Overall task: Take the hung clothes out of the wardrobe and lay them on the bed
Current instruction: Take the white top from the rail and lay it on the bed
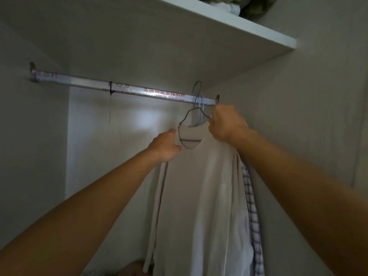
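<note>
Both forearms fill the bottom of my view, reaching up toward 12 o'clock into the wardrobe. My left hand has its fingers curled round the left shoulder of the beige shirt, gripping the fabric just beside the collar. My right hand is up at 1 o'clock, fingers pinched on the right arm of the wire hanger where it meets the cloth.

The hook looks like it's over the rail at its right end, with another hanger or two bunched beside it, hard to tell how many. A checked shirt hangs right behind at 4 o'clock.

My tip: lift straight up first so the hook clears the rail, then pull back. Keep hold of the shoulder so the shirt doesn't slide off, and watch you don't snag the neighbouring hooks.
</note>
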Motion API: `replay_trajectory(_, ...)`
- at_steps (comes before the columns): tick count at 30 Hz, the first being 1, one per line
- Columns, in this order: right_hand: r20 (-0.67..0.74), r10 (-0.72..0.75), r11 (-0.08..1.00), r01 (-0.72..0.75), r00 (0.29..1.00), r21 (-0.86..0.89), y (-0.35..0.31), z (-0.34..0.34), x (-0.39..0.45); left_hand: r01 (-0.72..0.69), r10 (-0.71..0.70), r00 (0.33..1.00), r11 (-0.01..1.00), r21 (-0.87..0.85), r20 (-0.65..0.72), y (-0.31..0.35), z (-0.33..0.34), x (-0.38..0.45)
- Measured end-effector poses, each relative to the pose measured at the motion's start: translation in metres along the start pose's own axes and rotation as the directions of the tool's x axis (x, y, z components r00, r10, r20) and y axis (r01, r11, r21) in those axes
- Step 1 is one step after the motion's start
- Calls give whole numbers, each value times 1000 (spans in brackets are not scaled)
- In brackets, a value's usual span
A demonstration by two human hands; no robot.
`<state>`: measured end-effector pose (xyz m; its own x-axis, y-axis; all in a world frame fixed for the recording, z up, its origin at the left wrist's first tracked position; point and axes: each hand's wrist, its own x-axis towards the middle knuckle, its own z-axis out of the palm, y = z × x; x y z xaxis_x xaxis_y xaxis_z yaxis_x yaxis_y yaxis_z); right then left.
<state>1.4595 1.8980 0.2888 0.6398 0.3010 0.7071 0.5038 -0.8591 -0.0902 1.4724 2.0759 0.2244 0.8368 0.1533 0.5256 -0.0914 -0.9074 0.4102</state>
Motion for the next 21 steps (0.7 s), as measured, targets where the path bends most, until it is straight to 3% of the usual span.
replay_trajectory(14, -19, -59, 998, 60, 998, 11, 18, -27, -74, 20, -21, 1000, 999, -49, -15, -16, -18, -45)
replay_trajectory(21, -32, 35, 999, -34, 999, 28, 23, -47, -127, -83, 81, 996, 994, -67, -42, -17, -31, -75)
